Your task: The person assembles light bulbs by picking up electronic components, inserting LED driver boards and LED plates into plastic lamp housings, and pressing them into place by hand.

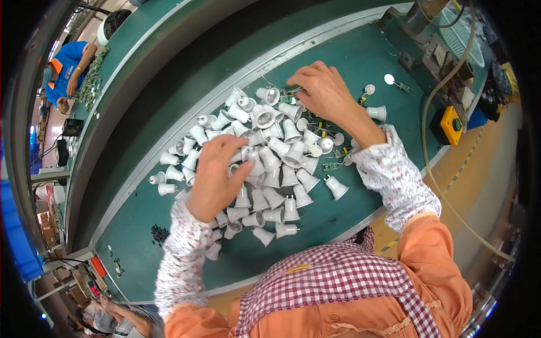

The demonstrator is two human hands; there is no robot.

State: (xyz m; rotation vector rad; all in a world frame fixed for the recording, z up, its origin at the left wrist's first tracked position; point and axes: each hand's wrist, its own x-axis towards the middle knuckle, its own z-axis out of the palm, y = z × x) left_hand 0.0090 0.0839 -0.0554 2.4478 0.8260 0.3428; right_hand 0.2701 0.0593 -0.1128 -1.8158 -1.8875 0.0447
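A heap of white, bell-shaped lamp housings (pixel 270 159), several with two pins at the narrow end, lies on the green worktop (pixel 360 62). My left hand (pixel 217 176) is over the heap's left part, thumb and fingers apart, touching or just above the housings; it hides those under the palm. At the heap's far right edge, my right hand (pixel 324 90) has its fingers bent in toward the thumb, at a small green circuit board (pixel 289 94) with wires. The fingertips partly hide that contact. More small boards with round white discs (pixel 338 138) lie below my right wrist.
A metal press (pixel 434 62) stands at the right, with a yellow button box (pixel 451 125) and a hanging hose (pixel 426 129). Small black parts (pixel 160 234) lie at the left. A raised rim (pixel 169 115) borders the worktop's far side. Co-workers (pixel 70 70) sit at the left.
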